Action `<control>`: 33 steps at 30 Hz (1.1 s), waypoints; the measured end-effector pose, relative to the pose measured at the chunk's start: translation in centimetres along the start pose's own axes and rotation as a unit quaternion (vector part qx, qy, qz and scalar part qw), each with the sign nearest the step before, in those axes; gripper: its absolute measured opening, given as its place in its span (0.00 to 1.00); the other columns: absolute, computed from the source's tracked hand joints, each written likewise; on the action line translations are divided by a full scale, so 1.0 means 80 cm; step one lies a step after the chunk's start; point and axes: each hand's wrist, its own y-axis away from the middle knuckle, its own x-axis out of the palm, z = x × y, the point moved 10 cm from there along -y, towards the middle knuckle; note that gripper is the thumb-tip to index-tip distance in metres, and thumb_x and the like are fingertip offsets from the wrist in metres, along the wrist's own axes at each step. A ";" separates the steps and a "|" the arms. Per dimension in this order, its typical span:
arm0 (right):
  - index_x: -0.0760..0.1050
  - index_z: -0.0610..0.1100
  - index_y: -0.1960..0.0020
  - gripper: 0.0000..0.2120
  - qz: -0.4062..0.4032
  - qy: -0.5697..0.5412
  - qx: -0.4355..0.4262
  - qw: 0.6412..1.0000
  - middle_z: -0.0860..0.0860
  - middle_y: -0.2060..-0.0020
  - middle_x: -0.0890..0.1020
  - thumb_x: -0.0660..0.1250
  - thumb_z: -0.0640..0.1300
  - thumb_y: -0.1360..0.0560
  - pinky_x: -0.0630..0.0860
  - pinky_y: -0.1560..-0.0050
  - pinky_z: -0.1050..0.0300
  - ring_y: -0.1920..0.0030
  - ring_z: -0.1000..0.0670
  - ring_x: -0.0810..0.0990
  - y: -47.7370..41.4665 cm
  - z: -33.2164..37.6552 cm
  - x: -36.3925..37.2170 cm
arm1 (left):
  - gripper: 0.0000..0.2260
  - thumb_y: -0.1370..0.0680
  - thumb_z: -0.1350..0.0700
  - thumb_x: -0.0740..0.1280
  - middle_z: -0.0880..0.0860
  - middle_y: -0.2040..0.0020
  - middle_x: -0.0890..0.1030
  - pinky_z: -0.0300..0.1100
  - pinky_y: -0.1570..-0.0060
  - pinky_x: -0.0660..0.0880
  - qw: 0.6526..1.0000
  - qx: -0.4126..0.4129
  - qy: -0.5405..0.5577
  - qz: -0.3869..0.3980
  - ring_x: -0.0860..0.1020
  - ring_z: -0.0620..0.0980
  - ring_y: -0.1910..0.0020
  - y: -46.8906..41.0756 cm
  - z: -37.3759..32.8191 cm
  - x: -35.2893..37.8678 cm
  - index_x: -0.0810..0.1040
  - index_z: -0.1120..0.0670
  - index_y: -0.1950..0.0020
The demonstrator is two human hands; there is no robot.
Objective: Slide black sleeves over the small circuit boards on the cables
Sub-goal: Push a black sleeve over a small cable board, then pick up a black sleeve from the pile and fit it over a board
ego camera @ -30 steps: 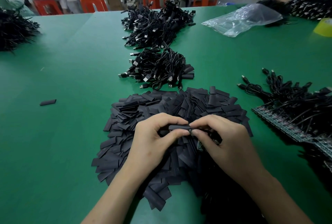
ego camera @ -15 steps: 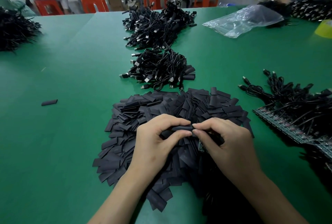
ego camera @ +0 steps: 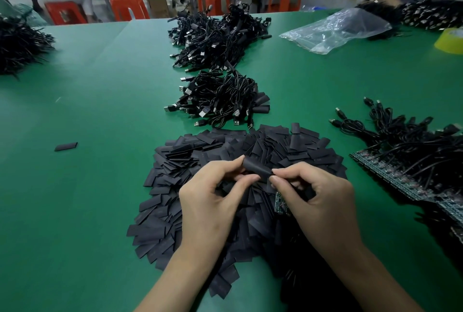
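A black sleeve [ego camera: 256,168] is held above a wide heap of flat black sleeves [ego camera: 200,161] on the green table [ego camera: 100,86]. My left hand [ego camera: 213,199] pinches its left end between thumb and fingers. My right hand [ego camera: 315,201] pinches its right end with thumb and forefinger. Under my right palm a small green circuit board [ego camera: 281,203] shows, partly hidden by the hand. Its cable is lost in the dark heap below.
Two piles of black USB cables [ego camera: 220,101] lie beyond the sleeves. At right, cables with a row of circuit boards [ego camera: 390,174]. A stray sleeve [ego camera: 66,146] lies left. A clear plastic bag [ego camera: 333,30], yellow tape roll [ego camera: 451,40] and another person's arm are at far right.
The sleeve has turned in my fingers and now shows its broad side, lifted slightly. Both hands stay over the heap in nearly the same place.
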 end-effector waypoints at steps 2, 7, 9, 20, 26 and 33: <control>0.85 0.50 0.54 0.01 0.004 0.001 -0.008 1.000 0.64 0.60 0.84 0.76 0.46 0.25 0.78 0.58 0.61 0.58 0.60 0.83 0.001 0.003 0.002 | 0.16 0.29 0.53 0.79 0.48 0.56 0.85 0.34 0.50 0.78 1.000 0.009 -0.017 0.008 0.84 0.43 0.56 0.000 -0.003 0.002 0.85 0.58 0.43; 0.85 0.50 0.54 0.02 0.002 0.005 -0.008 1.000 0.66 0.60 0.83 0.74 0.47 0.26 0.78 0.58 0.60 0.58 0.60 0.83 0.000 0.005 0.000 | 0.18 0.28 0.52 0.80 0.47 0.55 0.83 0.31 0.49 0.75 0.997 0.044 -0.054 0.019 0.82 0.41 0.55 0.000 -0.006 0.004 0.85 0.57 0.42; 0.85 0.50 0.54 0.02 -0.003 0.009 -0.003 1.000 0.66 0.60 0.83 0.76 0.45 0.26 0.78 0.58 0.60 0.60 0.60 0.83 -0.001 0.003 -0.004 | 0.19 0.27 0.50 0.80 0.46 0.52 0.83 0.32 0.47 0.75 0.995 0.063 -0.065 0.032 0.82 0.40 0.53 0.000 -0.008 0.008 0.85 0.57 0.40; 0.81 0.46 0.52 0.03 -0.079 -0.137 0.120 0.980 0.52 0.64 0.86 0.72 0.39 0.21 0.80 0.64 0.64 0.66 0.53 0.85 -0.077 -0.007 -0.056 | 0.14 0.21 0.46 0.71 0.42 0.45 0.83 0.35 0.40 0.72 0.985 0.034 -0.149 0.086 0.78 0.43 0.44 -0.002 0.013 0.023 0.85 0.50 0.39; 0.81 0.43 0.50 0.02 -0.026 -0.209 0.311 0.927 0.50 0.64 0.86 0.70 0.41 0.20 0.70 0.74 0.67 0.71 0.57 0.81 -0.185 -0.066 0.023 | 0.08 0.21 0.50 0.73 0.42 0.47 0.84 0.41 0.43 0.75 0.982 0.023 -0.152 0.106 0.78 0.42 0.46 0.002 0.018 0.030 0.86 0.50 0.43; 0.76 0.35 0.34 0.18 0.107 -0.095 0.316 0.938 0.40 0.40 0.82 0.67 0.47 0.18 0.82 0.43 0.50 0.43 0.44 0.84 -0.270 -0.079 0.098 | 0.08 0.20 0.48 0.71 0.39 0.48 0.83 0.37 0.44 0.73 0.980 0.014 -0.151 0.126 0.77 0.40 0.47 0.003 0.023 0.034 0.87 0.47 0.45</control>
